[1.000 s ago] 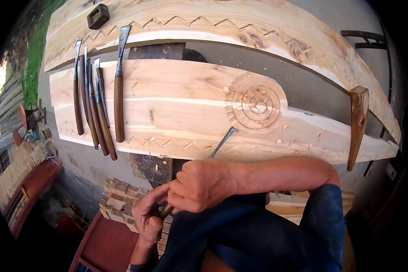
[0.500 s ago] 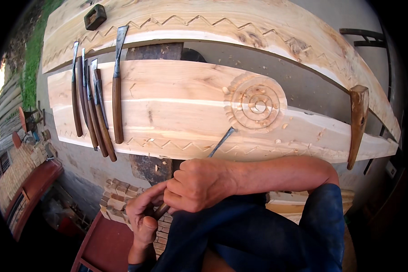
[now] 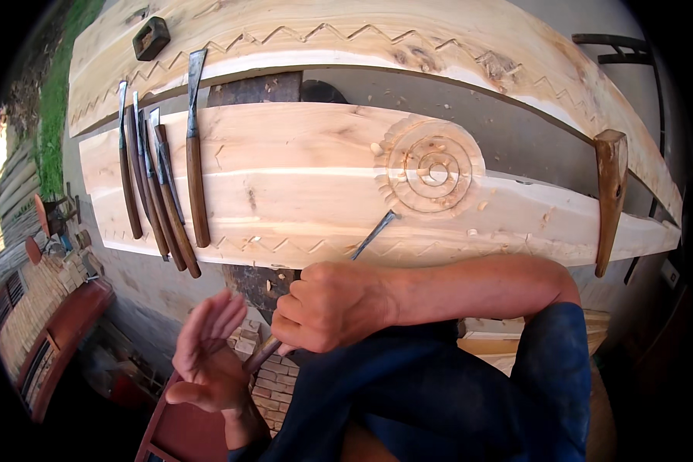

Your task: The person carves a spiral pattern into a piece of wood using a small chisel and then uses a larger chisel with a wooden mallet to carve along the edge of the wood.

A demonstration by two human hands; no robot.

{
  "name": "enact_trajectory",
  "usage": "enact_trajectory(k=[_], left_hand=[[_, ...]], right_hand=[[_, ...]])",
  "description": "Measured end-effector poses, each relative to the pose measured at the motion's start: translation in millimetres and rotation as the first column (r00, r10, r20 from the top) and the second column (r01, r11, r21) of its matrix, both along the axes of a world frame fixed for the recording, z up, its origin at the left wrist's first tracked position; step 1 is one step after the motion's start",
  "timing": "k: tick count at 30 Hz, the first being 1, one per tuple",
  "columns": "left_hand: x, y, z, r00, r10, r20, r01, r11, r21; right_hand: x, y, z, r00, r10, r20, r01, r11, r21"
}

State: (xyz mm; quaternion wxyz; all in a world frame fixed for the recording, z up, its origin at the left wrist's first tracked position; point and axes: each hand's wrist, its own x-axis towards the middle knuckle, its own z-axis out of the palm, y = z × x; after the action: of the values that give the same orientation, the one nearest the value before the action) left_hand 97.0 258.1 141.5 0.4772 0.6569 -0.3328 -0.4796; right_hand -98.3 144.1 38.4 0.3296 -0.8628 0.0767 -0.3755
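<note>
My right hand (image 3: 327, 308) is wrapped round the handle of a chisel (image 3: 373, 233). Its blade tip rests on the pale wooden board (image 3: 308, 146), just below a carved round rosette (image 3: 435, 171). The handle's butt end sticks out of my fist toward my left hand (image 3: 212, 354). That hand is open, fingers stretched and spread, with its palm beside the butt end; whether they touch I cannot tell. Loose wood chips lie on and around the rosette.
Several chisels (image 3: 196, 185) lie side by side across the board's left part. A wooden mallet (image 3: 611, 196) lies over its narrow right end. Beyond is a second board (image 3: 323, 46) with a zigzag groove, bearing a dark hollow block (image 3: 152, 38). Stacked wooden blocks (image 3: 273, 389) are below my hands.
My left hand has opened and shifted left, away from the chisel's butt end it was round. My right hand keeps its grip, and the blade tip stays near the rosette.
</note>
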Motion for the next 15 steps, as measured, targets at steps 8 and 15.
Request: enact_trajectory(k=[8, 15], left_hand=[[-1, 6, -9, 0.998, -0.060, 0.011, 0.061, 0.996, -0.064], [-22, 18, -14, 0.997, -0.034, 0.068, 0.038, 0.997, -0.067]], right_hand=[[-4, -2, -3, 0.999, -0.024, -0.026, 0.024, 1.000, -0.006], [-9, -4, -3, 0.998, 0.055, 0.032, -0.056, 0.998, 0.027]])
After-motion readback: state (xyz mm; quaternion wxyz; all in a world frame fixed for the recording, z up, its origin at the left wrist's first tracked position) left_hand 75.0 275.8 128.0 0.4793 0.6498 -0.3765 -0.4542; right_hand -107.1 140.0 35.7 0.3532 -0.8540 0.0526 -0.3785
